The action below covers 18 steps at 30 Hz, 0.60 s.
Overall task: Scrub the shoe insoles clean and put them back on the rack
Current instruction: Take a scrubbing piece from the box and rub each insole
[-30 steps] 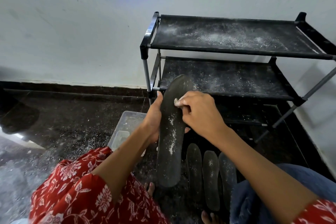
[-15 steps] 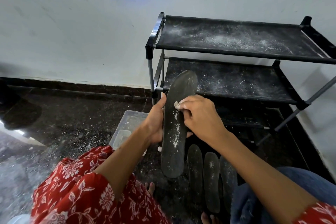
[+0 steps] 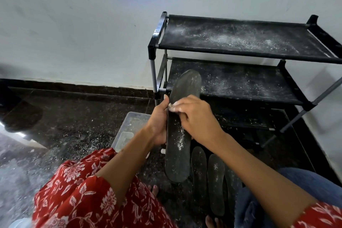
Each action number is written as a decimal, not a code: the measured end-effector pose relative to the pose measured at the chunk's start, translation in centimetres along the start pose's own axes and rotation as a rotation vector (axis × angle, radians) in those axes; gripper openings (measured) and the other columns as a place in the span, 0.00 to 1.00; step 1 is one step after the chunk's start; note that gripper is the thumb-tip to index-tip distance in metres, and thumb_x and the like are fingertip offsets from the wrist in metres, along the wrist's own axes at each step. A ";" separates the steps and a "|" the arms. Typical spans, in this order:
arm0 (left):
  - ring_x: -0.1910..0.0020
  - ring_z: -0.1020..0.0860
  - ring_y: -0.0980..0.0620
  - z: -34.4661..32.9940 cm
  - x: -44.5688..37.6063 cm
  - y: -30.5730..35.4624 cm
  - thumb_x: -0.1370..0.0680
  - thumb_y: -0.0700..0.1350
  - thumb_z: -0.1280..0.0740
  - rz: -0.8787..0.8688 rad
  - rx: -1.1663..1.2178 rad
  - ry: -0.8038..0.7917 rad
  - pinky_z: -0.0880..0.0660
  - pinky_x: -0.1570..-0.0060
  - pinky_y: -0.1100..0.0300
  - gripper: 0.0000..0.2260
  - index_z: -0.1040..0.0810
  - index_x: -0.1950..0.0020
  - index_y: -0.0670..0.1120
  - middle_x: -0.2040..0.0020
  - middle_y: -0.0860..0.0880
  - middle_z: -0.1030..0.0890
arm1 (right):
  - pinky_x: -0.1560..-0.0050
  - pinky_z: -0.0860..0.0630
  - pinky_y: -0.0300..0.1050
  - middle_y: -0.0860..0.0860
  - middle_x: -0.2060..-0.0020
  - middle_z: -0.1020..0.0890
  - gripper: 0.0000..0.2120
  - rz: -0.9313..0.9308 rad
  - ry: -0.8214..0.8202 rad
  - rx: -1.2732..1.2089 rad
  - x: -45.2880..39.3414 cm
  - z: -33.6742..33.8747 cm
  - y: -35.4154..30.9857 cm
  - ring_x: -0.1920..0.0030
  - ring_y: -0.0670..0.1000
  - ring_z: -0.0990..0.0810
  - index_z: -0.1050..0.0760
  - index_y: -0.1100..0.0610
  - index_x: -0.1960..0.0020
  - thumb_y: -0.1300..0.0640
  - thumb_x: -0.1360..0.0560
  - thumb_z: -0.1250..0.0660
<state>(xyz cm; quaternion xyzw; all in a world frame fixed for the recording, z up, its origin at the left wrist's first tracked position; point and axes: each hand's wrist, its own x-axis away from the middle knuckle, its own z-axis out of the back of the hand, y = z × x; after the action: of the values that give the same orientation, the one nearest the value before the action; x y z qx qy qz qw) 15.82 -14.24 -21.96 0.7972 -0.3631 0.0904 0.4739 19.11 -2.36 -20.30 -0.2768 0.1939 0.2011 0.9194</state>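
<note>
From the head camera, the left hand (image 3: 158, 123) grips the left edge of a dark insole (image 3: 178, 135) held upright at centre frame, thumb along the rim. The right hand (image 3: 196, 116), fingers curled, pinches a small white scrubbing piece (image 3: 172, 106) against the insole's face. Three more insoles (image 3: 214, 183) lie on the floor at five o'clock. The black rack (image 3: 240, 46) stands at one o'clock. No writing is legible.

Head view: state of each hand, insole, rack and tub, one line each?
Left hand: grips held insole's edge.
Right hand: pinches a small white scrubber against it.
Held insole: tilted up, powder-speckled.
Floor insoles: lying flat, dusty.
Rack: shelves powdered, no insoles.
Plastic tub: open.
</note>
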 end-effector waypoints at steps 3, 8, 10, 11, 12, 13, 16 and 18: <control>0.64 0.17 0.48 0.5 -0.1 0.2 0.20 0.63 0.52 -0.047 0.004 0.028 0.21 0.63 0.58 0.29 0.20 0.51 0.43 0.63 0.44 0.16 | 0.51 0.22 0.46 0.49 0.57 0.15 0.11 0.001 -0.124 -0.087 0.4 0.1 -0.5 0.56 0.48 0.20 0.16 0.58 0.54 0.69 0.32 0.32; 0.62 0.17 0.42 0.0 0.4 0.2 0.21 0.65 0.53 -0.014 0.019 -0.069 0.20 0.63 0.47 0.31 0.22 0.46 0.43 0.59 0.39 0.17 | 0.51 0.26 0.40 0.51 0.57 0.16 0.08 -0.015 0.181 0.054 -0.5 0.5 0.2 0.56 0.51 0.20 0.17 0.61 0.54 0.69 0.30 0.30; 0.63 0.17 0.43 -0.1 0.3 0.0 0.21 0.65 0.53 -0.009 0.013 -0.041 0.19 0.64 0.50 0.30 0.22 0.48 0.43 0.60 0.40 0.17 | 0.53 0.25 0.42 0.51 0.57 0.16 0.10 -0.019 0.144 0.073 -0.5 0.1 0.0 0.56 0.52 0.21 0.17 0.61 0.53 0.70 0.31 0.31; 0.63 0.17 0.45 0.0 0.1 0.0 0.20 0.64 0.53 -0.018 0.011 -0.005 0.19 0.63 0.53 0.30 0.22 0.49 0.42 0.61 0.40 0.17 | 0.53 0.23 0.44 0.51 0.57 0.16 0.11 -0.013 0.089 0.064 -0.4 0.0 -0.3 0.56 0.52 0.21 0.17 0.61 0.53 0.71 0.31 0.32; 0.60 0.18 0.45 0.2 0.0 0.0 0.20 0.64 0.52 -0.026 0.001 0.025 0.20 0.60 0.55 0.30 0.21 0.48 0.42 0.58 0.40 0.18 | 0.54 0.22 0.46 0.52 0.57 0.16 0.12 -0.005 0.026 0.040 -0.1 -0.3 -0.7 0.56 0.52 0.21 0.17 0.60 0.53 0.71 0.32 0.32; 0.57 0.18 0.46 0.4 -0.1 0.1 0.21 0.64 0.51 -0.032 -0.012 0.043 0.21 0.55 0.54 0.31 0.21 0.45 0.41 0.55 0.41 0.18 | 0.54 0.22 0.48 0.52 0.57 0.15 0.13 -0.006 -0.042 0.006 0.2 -0.4 -1.1 0.56 0.52 0.21 0.17 0.60 0.53 0.71 0.33 0.33; 0.58 0.17 0.47 0.8 -0.2 0.2 0.21 0.64 0.51 -0.068 -0.021 0.073 0.20 0.58 0.57 0.31 0.21 0.46 0.41 0.57 0.43 0.17 | 0.51 0.22 0.47 0.51 0.58 0.15 0.12 -0.024 -0.192 -0.103 0.5 0.1 -1.5 0.56 0.49 0.20 0.16 0.59 0.54 0.69 0.33 0.34; 0.62 0.17 0.46 0.7 0.0 0.3 0.21 0.64 0.53 -0.051 -0.011 0.056 0.19 0.63 0.56 0.31 0.21 0.48 0.42 0.60 0.42 0.17 | 0.51 0.22 0.47 0.51 0.58 0.15 0.10 -0.016 -0.087 -0.072 0.1 0.8 -0.9 0.57 0.49 0.20 0.16 0.59 0.55 0.68 0.32 0.33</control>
<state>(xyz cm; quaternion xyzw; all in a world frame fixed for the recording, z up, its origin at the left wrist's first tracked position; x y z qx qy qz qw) 15.49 -14.87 -22.17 0.8008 -0.3296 0.0985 0.4903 19.85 -2.50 -19.36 -0.3023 0.1439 0.2123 0.9181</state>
